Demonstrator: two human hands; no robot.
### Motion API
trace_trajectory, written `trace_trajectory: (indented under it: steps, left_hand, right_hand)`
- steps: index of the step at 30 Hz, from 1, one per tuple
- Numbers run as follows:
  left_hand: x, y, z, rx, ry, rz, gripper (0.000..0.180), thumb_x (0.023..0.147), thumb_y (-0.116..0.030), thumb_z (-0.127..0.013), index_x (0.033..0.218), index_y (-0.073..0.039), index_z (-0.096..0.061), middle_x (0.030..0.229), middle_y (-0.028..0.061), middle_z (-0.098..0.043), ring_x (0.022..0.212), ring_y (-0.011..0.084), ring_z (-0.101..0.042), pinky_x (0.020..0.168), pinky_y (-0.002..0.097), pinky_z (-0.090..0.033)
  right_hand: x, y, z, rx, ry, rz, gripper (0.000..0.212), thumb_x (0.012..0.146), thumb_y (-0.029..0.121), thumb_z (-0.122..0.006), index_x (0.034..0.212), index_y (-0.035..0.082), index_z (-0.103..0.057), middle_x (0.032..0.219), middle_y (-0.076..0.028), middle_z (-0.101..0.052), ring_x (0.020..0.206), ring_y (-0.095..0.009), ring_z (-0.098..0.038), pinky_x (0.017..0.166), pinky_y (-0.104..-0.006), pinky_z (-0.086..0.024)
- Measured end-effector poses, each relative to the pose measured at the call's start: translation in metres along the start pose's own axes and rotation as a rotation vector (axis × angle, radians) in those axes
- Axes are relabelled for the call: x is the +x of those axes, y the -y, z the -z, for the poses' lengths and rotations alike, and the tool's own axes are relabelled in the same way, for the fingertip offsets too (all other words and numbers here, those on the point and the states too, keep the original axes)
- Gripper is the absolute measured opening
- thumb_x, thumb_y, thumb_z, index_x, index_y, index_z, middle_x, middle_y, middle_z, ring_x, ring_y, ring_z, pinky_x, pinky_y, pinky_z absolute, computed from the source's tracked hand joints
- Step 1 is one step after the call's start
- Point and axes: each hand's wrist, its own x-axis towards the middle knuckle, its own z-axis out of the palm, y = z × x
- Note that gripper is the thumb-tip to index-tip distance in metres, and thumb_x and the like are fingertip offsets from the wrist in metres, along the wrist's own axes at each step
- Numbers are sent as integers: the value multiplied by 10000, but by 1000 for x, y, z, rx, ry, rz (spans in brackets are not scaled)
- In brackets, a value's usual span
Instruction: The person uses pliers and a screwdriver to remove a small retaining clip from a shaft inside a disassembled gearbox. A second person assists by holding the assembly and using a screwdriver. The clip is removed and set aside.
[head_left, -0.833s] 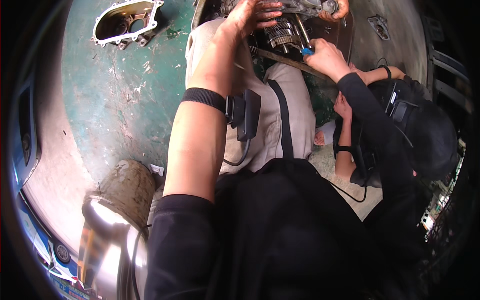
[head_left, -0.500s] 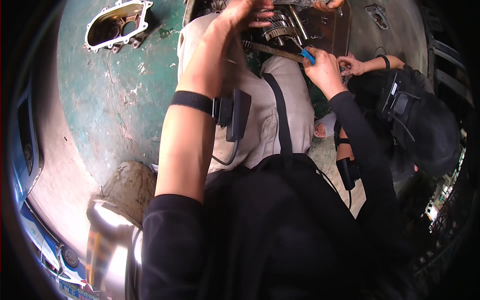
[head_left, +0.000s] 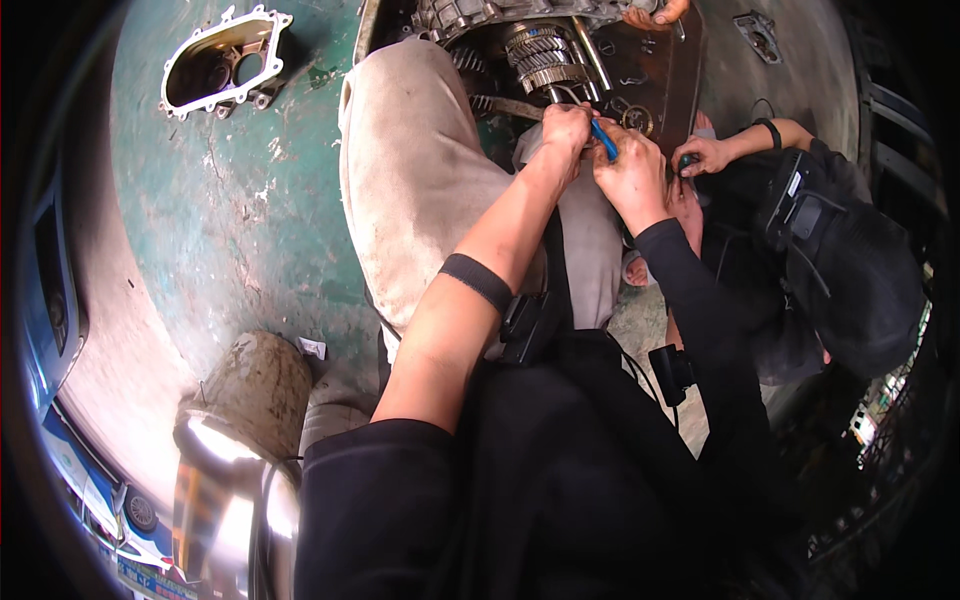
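My right hand (head_left: 632, 178) is closed round a blue-handled hand tool (head_left: 605, 140), whose working end is mostly hidden among my fingers. Right beside it, my left hand (head_left: 566, 128) has its fingers pressed together at the near end of a gear shaft (head_left: 547, 58); what they grip is hidden. The shaft carries several toothed steel gears and lies by a plain metal rod (head_left: 592, 52). A brownish bar (head_left: 512, 106) runs toward my left hand from the left. Behind the gears stands a grey metal casing (head_left: 510, 12).
A co-worker in a dark cap (head_left: 850, 240) crouches at the right, one hand (head_left: 705, 157) holding a small dark object near my right hand. Another hand (head_left: 657, 14) rests at the casing's far right. An open metal housing (head_left: 228, 62) lies on the green floor; a stained bucket (head_left: 262, 380) stands at lower left.
My left hand has come down from the casing to the shaft's near end, beside my right hand. The blue-handled tool has turned more upright and shifted slightly down and left.
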Motion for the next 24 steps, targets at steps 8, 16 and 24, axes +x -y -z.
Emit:
trace_trajectory:
  steps: [8,16,24]
  left_hand:
    - [35,16,-6,100,-224,-168,136,896,-84,-591,850,42,-615,774,108,-647,627,197,-609,539,343,-487]
    - [19,10,-29,102,-452,-351,268,841,-135,-623,698,89,-655,716,248,-673,698,370,-692,675,434,-541]
    - [22,9,-46,-154,-540,-374,302,840,-127,-625,629,86,-583,637,241,-628,576,363,-633,601,442,-483]
  right_hand:
    - [12,12,6,26,-169,18,304,770,166,-625,1051,78,-698,994,-159,-671,839,-354,-664,762,-410,-546]
    - [48,9,33,-128,216,-47,298,818,215,-635,1079,92,-707,859,-237,-675,809,-402,-666,756,-468,-541]
    - [81,35,48,-329,407,-88,298,832,224,-639,1061,48,-715,888,-242,-675,863,-386,-668,787,-431,-533]
